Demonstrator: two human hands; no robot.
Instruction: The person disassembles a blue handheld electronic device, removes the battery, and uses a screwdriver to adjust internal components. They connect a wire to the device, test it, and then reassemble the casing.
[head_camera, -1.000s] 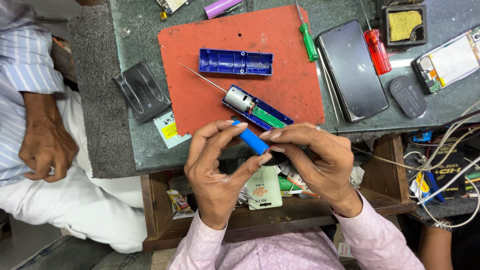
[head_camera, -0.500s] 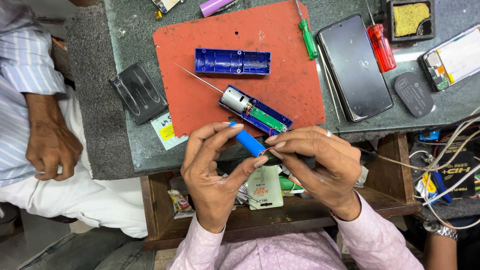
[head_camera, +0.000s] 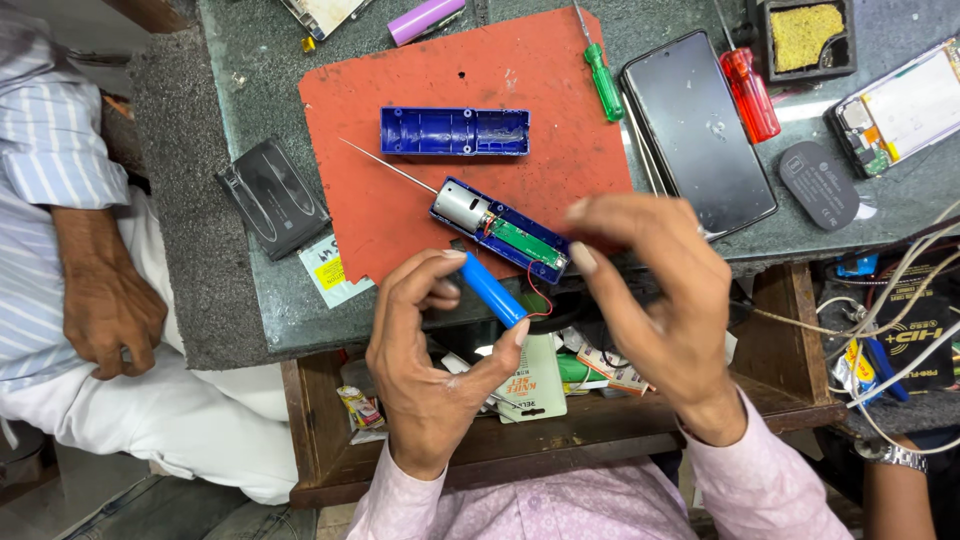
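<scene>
L hand (head_camera: 430, 370) pinched the blue cylindrical cell (head_camera: 492, 290) end to end, at 6 o'clock of the red mat (head_camera: 520, 80), just below the opened blue device (head_camera: 500, 232). R hand (head_camera: 650, 290) hovered w/ fingers spread, holding nothing. Best kept gentle: thin red wire (head_camera: 535, 290) could've snapped

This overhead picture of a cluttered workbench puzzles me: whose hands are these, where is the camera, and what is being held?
The camera sits on a person's head, looking down at their own hands. The left hand pinches a small blue battery cell between thumb and fingers; thin wires run from it to an opened blue device lying on a red mat. The right hand hovers beside, holding nothing I can see. The device's blue cover, a green screwdriver and a dark phone lie nearby. Another person sits at the left.
</scene>
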